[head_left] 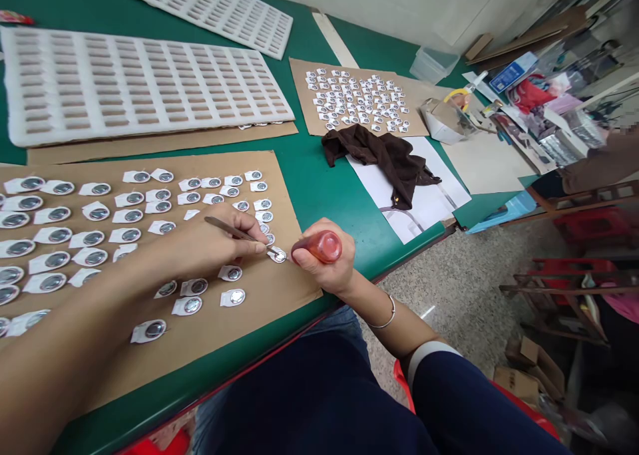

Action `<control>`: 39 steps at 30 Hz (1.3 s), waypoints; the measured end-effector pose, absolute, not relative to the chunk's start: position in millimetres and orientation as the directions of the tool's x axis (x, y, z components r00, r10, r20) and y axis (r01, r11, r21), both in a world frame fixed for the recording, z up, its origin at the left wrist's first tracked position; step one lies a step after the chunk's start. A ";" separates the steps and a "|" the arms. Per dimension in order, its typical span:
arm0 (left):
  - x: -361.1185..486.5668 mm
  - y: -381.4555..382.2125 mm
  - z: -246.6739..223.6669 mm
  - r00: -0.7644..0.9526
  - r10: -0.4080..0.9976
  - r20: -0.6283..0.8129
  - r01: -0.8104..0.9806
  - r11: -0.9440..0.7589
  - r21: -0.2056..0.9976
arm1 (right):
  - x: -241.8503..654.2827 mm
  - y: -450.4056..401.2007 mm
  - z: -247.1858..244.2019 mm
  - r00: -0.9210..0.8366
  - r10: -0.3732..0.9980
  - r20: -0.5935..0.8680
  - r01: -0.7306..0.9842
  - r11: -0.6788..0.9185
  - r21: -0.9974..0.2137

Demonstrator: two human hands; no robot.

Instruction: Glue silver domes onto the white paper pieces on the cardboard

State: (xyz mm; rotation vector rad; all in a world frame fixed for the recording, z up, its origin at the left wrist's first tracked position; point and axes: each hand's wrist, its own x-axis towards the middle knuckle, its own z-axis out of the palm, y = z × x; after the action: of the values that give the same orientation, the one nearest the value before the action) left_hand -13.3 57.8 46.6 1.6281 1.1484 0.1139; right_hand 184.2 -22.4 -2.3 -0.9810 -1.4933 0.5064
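Tweezers [223, 227] are pinched in my left hand [212, 239], their tips on a small round metallic piece with a white tab [278, 256] near the right edge of a brown cardboard sheet [200, 342]. My right hand [339, 275] is wrapped round a red bottle [324, 245], tilted so that its base faces me and its nozzle end is beside that same piece. Rows of similar tabbed round pieces [148, 330] lie on the cardboard to the left, some hidden behind my left hand and forearm.
White slotted trays [150, 89] lie at the back left. Farther back, another cardboard sheet [309, 112] bears many small pieces. A dark brown cloth [384, 155] rests partly on white paper [424, 209]. Beyond are a clear container [434, 62] and yellow-handled scissors [456, 96].
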 end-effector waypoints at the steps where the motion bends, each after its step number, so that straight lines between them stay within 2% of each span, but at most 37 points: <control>1: -13.5 57.9 45.9 0.529 0.717 -0.453 0.609 0.051 0.792 | 184.1 -22.2 -2.3 0.070 0.803 0.592 0.286 0.552 -0.783; 9: -14.6 58.4 43.8 0.526 0.710 -0.469 0.643 0.029 0.765 | 182.3 -21.2 -3.0 0.060 0.778 0.625 0.306 0.582 -0.754; 17: -14.2 57.8 47.6 0.523 0.708 -0.474 0.649 0.030 0.760 | 182.4 -23.7 -3.9 0.075 0.803 0.591 0.273 0.553 -0.787; 19: -15.4 57.7 46.3 0.531 0.702 -0.474 0.643 0.030 0.765 | 185.3 -21.8 -2.2 0.167 0.806 0.568 0.206 0.535 -0.819; 22: -17.0 56.9 50.5 0.531 0.697 -0.482 0.650 0.030 0.759 | 195.7 -9.2 11.7 0.347 0.819 0.457 0.026 0.479 -0.877; 25: -18.5 54.7 67.3 0.477 0.756 -0.448 0.646 0.044 0.762 | 211.6 16.6 41.2 0.387 0.840 0.380 -0.093 0.445 -0.891; 30: -23.5 46.7 101.2 0.195 0.949 -0.248 0.599 0.085 0.797 | 226.6 67.4 92.6 0.302 0.901 0.311 -0.144 0.366 -0.919; 33: -27.3 37.5 105.4 0.037 0.987 -0.158 0.580 0.108 0.808 | 221.4 87.9 98.4 0.201 0.950 0.240 -0.177 0.276 -0.945; 36: -29.5 25.5 93.7 0.001 0.995 -0.101 0.589 0.081 0.804 | 213.0 97.1 81.9 0.088 0.981 0.174 -0.246 0.190 -0.950; 39: -28.7 14.0 74.4 0.079 0.991 -0.111 0.626 0.037 0.779 | 207.8 98.2 60.3 0.035 0.995 0.095 -0.255 0.100 -0.962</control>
State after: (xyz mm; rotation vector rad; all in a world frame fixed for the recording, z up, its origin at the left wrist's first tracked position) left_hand -28.7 14.0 74.4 1.6652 1.6233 0.6680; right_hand 207.8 98.2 60.3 -0.9582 -1.0466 1.2326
